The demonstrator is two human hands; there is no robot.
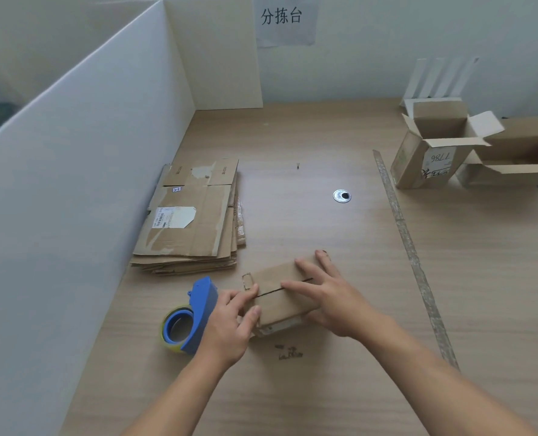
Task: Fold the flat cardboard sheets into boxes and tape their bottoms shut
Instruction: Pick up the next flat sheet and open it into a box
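The left hand (230,325) gripped the left end of the box (277,306), thumb on its near side. The right hand (330,300) pressed flat on top, fingers spread. A dispenser (198,309) sat just left of the box.

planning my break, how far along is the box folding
Done: two folded boxes stand at the far right; their bottoms are hidden. In hand: a small box, flaps shut, seam looks untaped; the left hand holds its end, the right hand presses the flaps flat. The tape dispenser lies beside it. Left: a stack of flat sheets.
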